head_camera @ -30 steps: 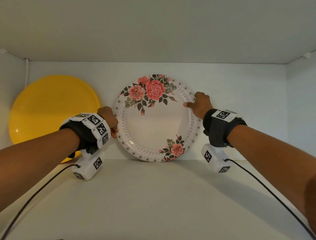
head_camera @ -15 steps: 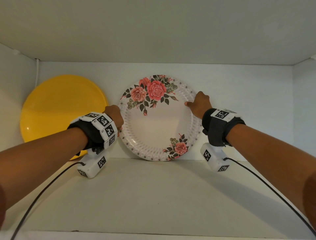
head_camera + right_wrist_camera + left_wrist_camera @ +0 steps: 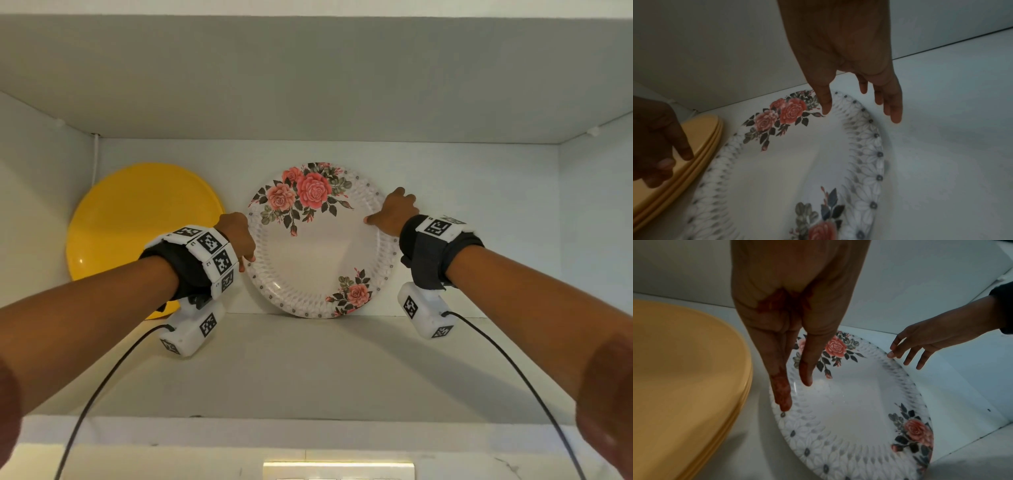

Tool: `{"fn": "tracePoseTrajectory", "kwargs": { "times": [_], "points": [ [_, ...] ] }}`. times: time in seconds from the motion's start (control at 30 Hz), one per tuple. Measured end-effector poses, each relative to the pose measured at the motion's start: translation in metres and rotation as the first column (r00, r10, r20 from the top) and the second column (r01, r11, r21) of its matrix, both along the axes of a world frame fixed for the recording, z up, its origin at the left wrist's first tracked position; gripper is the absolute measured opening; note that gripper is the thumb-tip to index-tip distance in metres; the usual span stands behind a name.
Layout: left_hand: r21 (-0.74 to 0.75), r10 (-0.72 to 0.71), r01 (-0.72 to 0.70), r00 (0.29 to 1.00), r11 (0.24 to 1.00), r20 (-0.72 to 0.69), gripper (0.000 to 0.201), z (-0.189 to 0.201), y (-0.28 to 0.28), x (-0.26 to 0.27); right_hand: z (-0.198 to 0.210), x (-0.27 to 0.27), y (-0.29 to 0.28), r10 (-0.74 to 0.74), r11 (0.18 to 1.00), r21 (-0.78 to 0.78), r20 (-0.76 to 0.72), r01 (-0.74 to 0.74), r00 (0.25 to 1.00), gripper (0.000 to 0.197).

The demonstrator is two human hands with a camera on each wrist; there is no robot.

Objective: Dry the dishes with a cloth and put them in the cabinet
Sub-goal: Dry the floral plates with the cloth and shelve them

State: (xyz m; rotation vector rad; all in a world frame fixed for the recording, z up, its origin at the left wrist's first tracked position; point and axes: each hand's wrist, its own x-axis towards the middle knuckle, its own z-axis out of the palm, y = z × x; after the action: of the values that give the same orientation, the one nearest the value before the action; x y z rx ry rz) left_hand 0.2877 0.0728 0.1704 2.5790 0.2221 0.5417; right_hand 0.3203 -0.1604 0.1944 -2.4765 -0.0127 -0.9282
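1. White melamine with pink roses: the floral plate (image 3: 320, 241) is stood on edge on the cabinet shelf (image 3: 308, 363), its lower rim on the shelf and its back leaned on the rear wall.
2. Just beside it on the left, a stack of yellow plates (image 3: 137, 219) is propped the same way; whether the two rims touch cannot be told.
3. The left hand (image 3: 236, 236) is seen at the plate's left rim with fingers (image 3: 784, 395) straight and together, tips laid against the rim, nothing curled round it.
4. The right hand (image 3: 394, 212) is at the upper right rim, fingers (image 3: 825, 104) relaxed and spread; one tip appears to touch the edge while the others hang past it. Nothing is gripped by either hand.
5. The step in hand is judged to be the settling and release of the plate.
6. To do it well, the lean should be checked before contact is given up: the lower rim is best set a little forward of the wall so the plate tips back, not forward.
7. Both hands should be eased away slowly and together, so any roll sideways can be caught.
8. A slide of the lower rim on the smooth shelf is the likely hazard.
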Motion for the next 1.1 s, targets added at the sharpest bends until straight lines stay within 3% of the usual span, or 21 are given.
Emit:
{"fn": "tracePoseTrajectory", "kwargs": {
  "times": [0.07,0.23,0.37,0.5,0.67,0.83,1.1],
  "points": [
    [-0.003,-0.012,0.012,1.000,1.000,0.017,0.027,0.001,-0.004,-0.016,-0.003,-0.014,0.000,0.002,1.000,-0.022,-0.063,-0.003,0.998,0.081],
    [-0.056,-0.134,0.133,0.991,0.990,-0.025,0.017,-0.002,-0.011,-0.073,-0.010,-0.073,-0.001,0.078,0.989,-0.116,-0.157,-0.097,0.985,0.061],
    [-0.096,-0.264,0.264,0.965,0.960,0.013,0.027,-0.010,-0.023,-0.134,-0.018,-0.133,-0.002,0.208,0.972,-0.055,-0.243,-0.228,0.947,0.055],
    [-0.144,-0.354,0.368,0.928,0.918,0.118,0.019,-0.021,-0.030,-0.183,-0.031,-0.186,0.001,0.322,0.944,0.021,-0.273,-0.329,0.906,0.024],
    [-0.227,-0.459,0.496,0.867,0.838,0.195,0.008,-0.056,-0.035,-0.237,-0.070,-0.242,0.003,0.439,0.896,0.090,-0.334,-0.435,0.834,0.025],
    [-0.370,-0.504,0.513,0.854,0.774,0.130,0.004,-0.129,-0.042,-0.269,-0.154,-0.274,0.005,0.518,0.853,0.191,-0.420,-0.486,0.745,0.022],
    [-0.397,-0.372,0.332,0.928,0.856,-0.026,0.008,-0.317,-0.025,-0.293,-0.373,-0.267,-0.005,0.432,0.898,0.226,-0.608,-0.377,0.666,0.015]
  ]
}}
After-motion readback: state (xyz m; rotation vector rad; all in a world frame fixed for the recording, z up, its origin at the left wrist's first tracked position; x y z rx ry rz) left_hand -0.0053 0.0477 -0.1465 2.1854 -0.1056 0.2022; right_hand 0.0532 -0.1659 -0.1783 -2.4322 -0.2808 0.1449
